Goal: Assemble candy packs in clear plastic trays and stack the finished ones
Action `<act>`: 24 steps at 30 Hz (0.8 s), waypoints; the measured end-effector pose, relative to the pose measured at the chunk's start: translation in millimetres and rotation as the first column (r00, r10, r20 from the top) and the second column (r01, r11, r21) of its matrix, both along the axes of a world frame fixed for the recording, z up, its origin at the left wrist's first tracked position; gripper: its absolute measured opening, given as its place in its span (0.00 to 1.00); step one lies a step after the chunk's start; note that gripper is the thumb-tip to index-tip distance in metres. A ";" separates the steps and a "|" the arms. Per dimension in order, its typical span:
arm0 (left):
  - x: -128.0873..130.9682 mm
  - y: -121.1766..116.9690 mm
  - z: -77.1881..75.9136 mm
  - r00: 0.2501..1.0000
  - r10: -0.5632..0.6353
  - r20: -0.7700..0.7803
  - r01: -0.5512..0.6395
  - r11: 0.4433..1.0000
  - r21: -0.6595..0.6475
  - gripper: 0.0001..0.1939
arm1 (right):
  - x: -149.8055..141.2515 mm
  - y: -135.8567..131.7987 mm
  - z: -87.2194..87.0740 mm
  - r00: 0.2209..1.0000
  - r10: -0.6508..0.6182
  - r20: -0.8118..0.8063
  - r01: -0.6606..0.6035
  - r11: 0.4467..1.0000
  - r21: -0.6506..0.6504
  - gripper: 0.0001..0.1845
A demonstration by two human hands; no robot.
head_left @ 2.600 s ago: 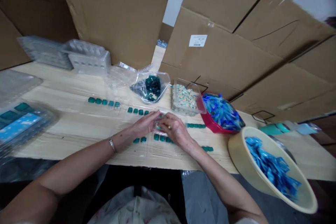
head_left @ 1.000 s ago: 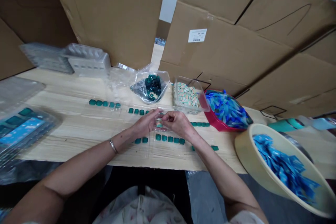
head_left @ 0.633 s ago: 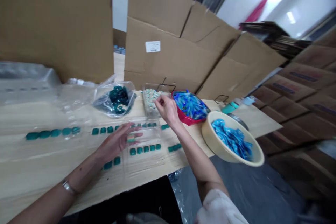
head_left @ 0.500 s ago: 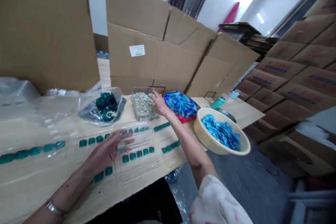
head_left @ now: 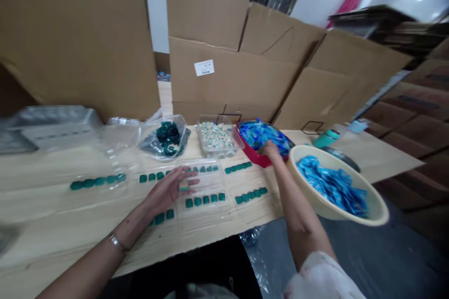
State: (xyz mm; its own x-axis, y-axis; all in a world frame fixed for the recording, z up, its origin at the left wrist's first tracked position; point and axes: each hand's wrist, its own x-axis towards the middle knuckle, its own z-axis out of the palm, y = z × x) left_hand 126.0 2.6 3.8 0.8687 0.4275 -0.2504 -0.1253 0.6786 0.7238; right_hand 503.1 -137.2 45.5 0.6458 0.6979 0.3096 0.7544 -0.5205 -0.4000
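My left hand [head_left: 171, 190] hovers over a clear plastic tray [head_left: 206, 214], its fingers round a small pale-and-green block [head_left: 183, 186]. Short rows of dark green blocks [head_left: 206, 199] sit in and beside this tray. My right hand [head_left: 270, 149] dips into a red tray [head_left: 253, 155] heaped with slim blue pieces [head_left: 263, 133]. Its fingers look drawn together, but their tips and anything they grip are hidden. A clear box [head_left: 216, 138] of small white-and-teal pieces stands left of the red tray.
A cream basin [head_left: 380, 205] of blue packets stands at the right table edge. Behind the box is a cardboard wall [head_left: 224, 77]. A plastic bag [head_left: 150, 142] of dark green pieces lies left of it. A teal bottle [head_left: 326, 138] lies at the back right.
My right hand has gone from the clear box of white-and-teal pieces rightward into the red tray. My left hand stays over the clear tray. The whole view has swung left.
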 end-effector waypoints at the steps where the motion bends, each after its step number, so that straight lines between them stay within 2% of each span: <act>1: 0.1 0.4 0.2 1.000 0.002 0.003 -0.002 1.000 -0.005 0.12 | 0.7 -2.0 1.5 1.000 -0.016 -0.020 0.016 0.999 0.048 0.11; 3: 0.4 1.3 0.1 1.000 0.004 0.002 -0.004 1.000 -0.012 0.13 | -5.0 -6.7 7.8 0.997 -0.028 -0.069 0.036 0.993 0.110 0.12; 5: 0.4 1.6 -0.7 1.000 0.007 0.000 -0.007 1.000 -0.006 0.14 | -25.1 -11.6 16.7 0.993 0.019 -0.114 0.000 0.987 0.162 0.14; 7: -0.2 1.1 -1.8 1.000 0.005 0.008 -0.005 1.000 0.005 0.15 | -59.5 -14.0 24.6 0.975 0.162 -0.149 -0.128 0.968 0.215 0.15; 9: -1.0 0.4 -2.7 1.000 -0.003 0.023 0.002 1.000 0.018 0.15 | -101.2 -11.6 27.9 0.877 0.460 -0.142 -0.404 0.864 0.300 0.14; 10: -1.5 -0.1 -2.8 1.000 -0.011 0.028 0.010 1.000 0.023 0.16 | -121.7 -8.6 27.2 0.829 0.552 -0.085 -0.509 0.809 0.295 0.12; 12: -2.1 -1.1 -1.9 0.999 -0.030 0.030 0.029 0.999 0.036 0.16 | -157.7 -0.6 21.5 0.761 0.646 0.049 -0.639 0.736 0.225 0.13; 13: -2.4 -1.7 -0.8 0.999 -0.039 0.026 0.037 0.998 0.045 0.16 | -172.1 3.5 17.5 0.739 0.664 0.112 -0.673 0.719 0.174 0.14; 15: -3.0 -3.3 2.1 0.999 -0.046 0.001 0.046 0.997 0.064 0.15 | -191.7 9.4 10.2 0.718 0.664 0.210 -0.689 0.720 0.080 0.16; 17: -3.4 -4.2 4.9 0.998 -0.037 -0.041 0.040 0.996 0.079 0.15 | -196.8 9.6 7.7 0.741 0.612 0.276 -0.640 0.768 0.018 0.15; 18: -3.3 -3.9 5.8 0.998 -0.030 -0.063 0.035 0.996 0.083 0.14 | -193.0 6.5 9.3 0.773 0.560 0.299 -0.585 0.811 -0.005 0.14; 20: -2.6 -1.9 6.1 0.995 -0.024 -0.096 0.031 0.997 0.067 0.13 | -171.9 -7.9 17.9 0.868 0.375 0.325 -0.376 0.925 -0.062 0.13; 21: -1.9 -0.5 5.6 0.994 -0.021 -0.105 0.027 0.998 0.049 0.13 | -155.4 -19.5 24.6 0.915 0.235 0.329 -0.211 0.971 -0.110 0.13; 22: -1.2 0.6 5.0 0.992 -0.025 -0.121 0.029 0.999 0.028 0.13 | -135.9 -33.5 32.2 0.944 0.070 0.323 -0.011 0.983 -0.182 0.14; 23: -0.5 1.4 4.5 0.991 -0.032 -0.133 0.033 0.999 0.009 0.13 | -114.6 -49.0 40.1 0.940 -0.098 0.326 0.188 0.948 -0.258 0.15; 24: -0.1 1.6 4.1 0.989 -0.038 -0.143 0.037 0.999 -0.008 0.14 | -92.6 -65.1 47.7 0.911 -0.262 0.318 0.372 0.855 -0.361 0.15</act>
